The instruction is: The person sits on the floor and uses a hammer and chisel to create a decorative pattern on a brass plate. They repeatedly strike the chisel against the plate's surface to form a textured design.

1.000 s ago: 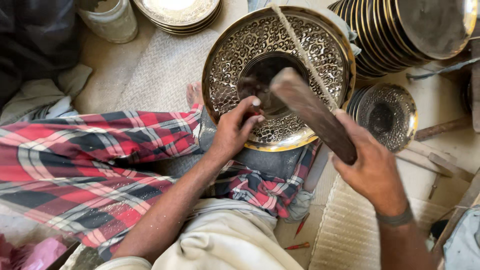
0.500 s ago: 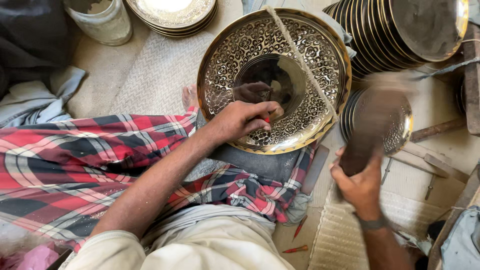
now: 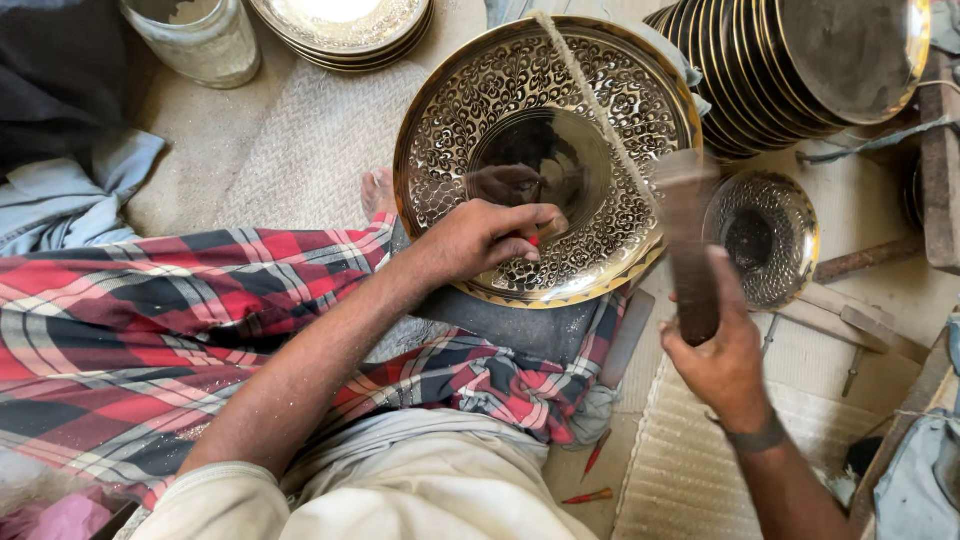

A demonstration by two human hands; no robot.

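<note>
A large engraved brass plate (image 3: pixel 600 110) lies on a dark block over my lap. My left hand (image 3: pixel 480 240) rests on the plate's near rim, fingers pinched on a small chisel with a red tip, pressed against the patterned band. My right hand (image 3: pixel 725 355) grips a dark wooden mallet (image 3: pixel 685 250), blurred and raised upright just right of the plate. A taut string (image 3: pixel 590 100) runs across the plate.
A stack of brass plates (image 3: pixel 800 70) leans at the top right, another stack (image 3: pixel 340 25) sits at the top. A small engraved bowl (image 3: pixel 765 235) lies right of the mallet. A glass jar (image 3: pixel 195 40) stands top left. Red-handled tools (image 3: pixel 595 460) lie on the mat.
The mallet went from striking over the plate, swung away to the right, and now stands raised beside the plate. My left hand stayed on the rim with the chisel.
</note>
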